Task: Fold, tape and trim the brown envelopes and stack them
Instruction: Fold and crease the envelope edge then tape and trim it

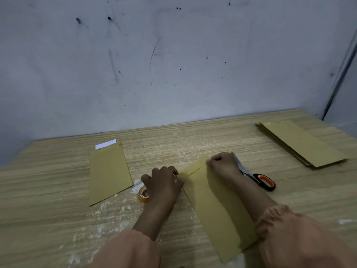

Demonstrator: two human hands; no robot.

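Hands (163, 182) (222, 162) press folded brown envelope (218, 206) beside scissors (257, 177); no legible writing.

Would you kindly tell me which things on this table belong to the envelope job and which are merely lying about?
Job:
- flat brown paper envelope under both hands
- small clear tape roll
- orange-and-black-handled scissors
- stack of brown envelopes, far right
- single brown envelope with white strip, left

Lying about:
- white crumbs and smears on the wooden table

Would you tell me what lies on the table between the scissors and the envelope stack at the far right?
Nothing: in the head view, only bare table separates the scissors from the envelope stack.
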